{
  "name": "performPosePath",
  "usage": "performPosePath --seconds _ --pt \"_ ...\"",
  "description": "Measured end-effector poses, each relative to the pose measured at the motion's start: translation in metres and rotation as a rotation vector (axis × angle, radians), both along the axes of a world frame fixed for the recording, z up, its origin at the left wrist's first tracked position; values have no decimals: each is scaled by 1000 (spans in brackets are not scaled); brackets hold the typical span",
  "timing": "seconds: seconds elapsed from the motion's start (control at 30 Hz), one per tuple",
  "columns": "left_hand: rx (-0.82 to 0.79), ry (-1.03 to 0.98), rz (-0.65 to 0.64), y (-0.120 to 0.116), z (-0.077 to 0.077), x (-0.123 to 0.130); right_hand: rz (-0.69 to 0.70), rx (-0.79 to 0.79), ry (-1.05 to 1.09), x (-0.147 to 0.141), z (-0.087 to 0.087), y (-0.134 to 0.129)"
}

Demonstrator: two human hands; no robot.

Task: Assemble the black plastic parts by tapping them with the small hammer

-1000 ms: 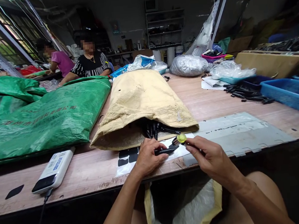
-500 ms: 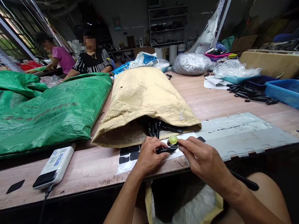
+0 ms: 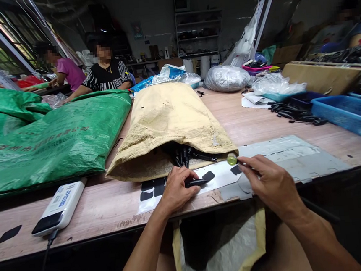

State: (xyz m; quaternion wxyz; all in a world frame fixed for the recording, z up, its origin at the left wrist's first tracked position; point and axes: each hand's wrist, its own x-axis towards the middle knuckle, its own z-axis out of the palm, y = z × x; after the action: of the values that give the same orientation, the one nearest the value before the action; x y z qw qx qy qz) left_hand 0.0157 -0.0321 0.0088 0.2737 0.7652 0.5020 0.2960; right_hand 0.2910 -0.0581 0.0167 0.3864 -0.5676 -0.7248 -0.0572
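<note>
My left hand (image 3: 179,189) rests at the table's front edge, its fingers closed around a black pen-shaped part (image 3: 196,182). To its right, my right hand (image 3: 268,182) grips a small mallet with a translucent yellow-green head (image 3: 232,159). Its dark handle runs back past my wrist, blurred. The mallet head is apart from the black part, close to the sack's right corner. Under the hands lies a white sheet (image 3: 218,182) bearing black rounded patches (image 3: 208,175). Just behind, a cream sack (image 3: 169,115) lies with its mouth towards me, black parts (image 3: 185,154) showing inside.
A green sack (image 3: 51,142) and a white power bank (image 3: 59,206) with a cable lie left. On the right are a grey sheet (image 3: 296,155), loose black parts (image 3: 295,112) and a blue basket (image 3: 349,114). An open sack (image 3: 222,250) hangs below the edge. Co-workers sit further back.
My right hand and the mallet have moved right, away from the black part. My left hand stays on that part. The view has shifted slightly, and people show at the far right.
</note>
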Motion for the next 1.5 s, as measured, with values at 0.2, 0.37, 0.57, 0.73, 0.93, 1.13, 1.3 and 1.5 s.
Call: performPosePath --seconds 0.2,0.37,0.57,0.73,0.93,1.13,1.3,1.5 --pt "-11 -28 0 0 0 -1 -266 -69 -132 56 -28 25" --pt "-17 -30 5 0 -1 -1 -296 -94 -140 65 -39 33" --pt "-28 -26 3 0 0 0 -41 56 -5 10 -16 19" --pt "-5 -46 -23 0 -2 -3 361 -205 -43 -55 -10 8" --pt "38 -93 -61 1 -7 -6 421 -284 -160 -78 -17 18" --pt "49 -92 -66 2 -8 -4 463 -277 -159 -76 -23 23" --pt "51 -95 -56 1 -8 -5 445 -277 -75 -75 -24 21" --pt "-4 -154 -30 1 -11 -8 441 -288 29 -74 -20 18"
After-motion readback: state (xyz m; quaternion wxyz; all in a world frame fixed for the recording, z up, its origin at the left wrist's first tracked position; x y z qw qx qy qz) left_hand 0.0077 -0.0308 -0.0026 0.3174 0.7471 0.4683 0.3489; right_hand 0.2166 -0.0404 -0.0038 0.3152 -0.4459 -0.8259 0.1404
